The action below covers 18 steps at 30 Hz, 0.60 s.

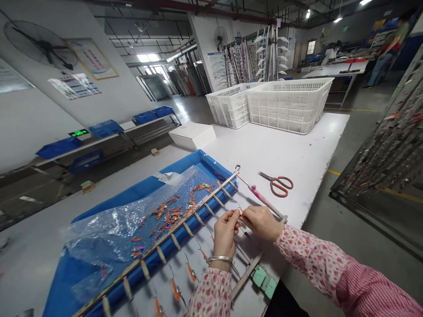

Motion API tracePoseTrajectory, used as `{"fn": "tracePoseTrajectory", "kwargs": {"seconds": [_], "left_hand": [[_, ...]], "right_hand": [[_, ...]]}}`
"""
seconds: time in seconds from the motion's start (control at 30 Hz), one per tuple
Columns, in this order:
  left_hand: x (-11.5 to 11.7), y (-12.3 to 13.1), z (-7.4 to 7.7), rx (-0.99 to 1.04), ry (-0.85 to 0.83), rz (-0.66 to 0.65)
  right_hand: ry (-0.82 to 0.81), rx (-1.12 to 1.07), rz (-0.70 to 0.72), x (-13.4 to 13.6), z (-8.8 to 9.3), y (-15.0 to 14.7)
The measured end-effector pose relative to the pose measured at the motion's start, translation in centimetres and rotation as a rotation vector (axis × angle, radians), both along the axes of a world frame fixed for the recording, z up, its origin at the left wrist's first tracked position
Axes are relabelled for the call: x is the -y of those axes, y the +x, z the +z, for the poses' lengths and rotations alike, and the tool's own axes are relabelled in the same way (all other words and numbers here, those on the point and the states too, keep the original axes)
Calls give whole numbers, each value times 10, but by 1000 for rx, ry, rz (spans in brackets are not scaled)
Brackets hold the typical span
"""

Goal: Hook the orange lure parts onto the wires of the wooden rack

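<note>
My left hand [225,235], with a bangle at its wrist, is closed in a pinch. Beside it, fingertips meeting, my right hand [262,222] is closed as well. Between them shows part of a small orange fishing lure [241,211], mostly covered by my fingers. Under my hands lies a wooden frame [183,222] with a row of short pegs and wire hooks. Several orange lures [191,273] hang from hooks along its near side. More loose lures [172,215] lie on bubble wrap [112,237] in a blue tray [198,156].
Red-handled scissors [279,186] lie on the white table [251,149], beyond a pink-and-white rod [264,199]. Green blocks [264,281] sit near the front edge. A white box [192,135] and white baskets [287,105] stand farther back. A loaded rack [380,145] is at right.
</note>
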<state>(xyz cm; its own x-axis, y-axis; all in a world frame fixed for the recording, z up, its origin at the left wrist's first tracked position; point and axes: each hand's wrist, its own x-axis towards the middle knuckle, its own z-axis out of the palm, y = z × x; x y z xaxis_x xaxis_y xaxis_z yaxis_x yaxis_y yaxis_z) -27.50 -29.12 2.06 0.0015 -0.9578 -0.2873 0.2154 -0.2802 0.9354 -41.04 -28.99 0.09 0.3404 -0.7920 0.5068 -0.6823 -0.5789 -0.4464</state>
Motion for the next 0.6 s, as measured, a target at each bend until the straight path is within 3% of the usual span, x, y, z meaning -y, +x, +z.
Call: {"fn": "tracePoseTrajectory", "kwargs": {"seconds": [0.1,0.27,0.4,0.6], "left_hand": [[12,6,-2,186,-107,-1],[40,19,-6,609,-319,21],[54,17,-3,840,-374,-6],[62,8,-3,1017,-363,-77]], "right_hand": [[-55,-138,64,18,6,-10],[60,40,-30,88,23,-20],[240,-79,79,135,24,-4],[445,15,198,158,11,5]]}}
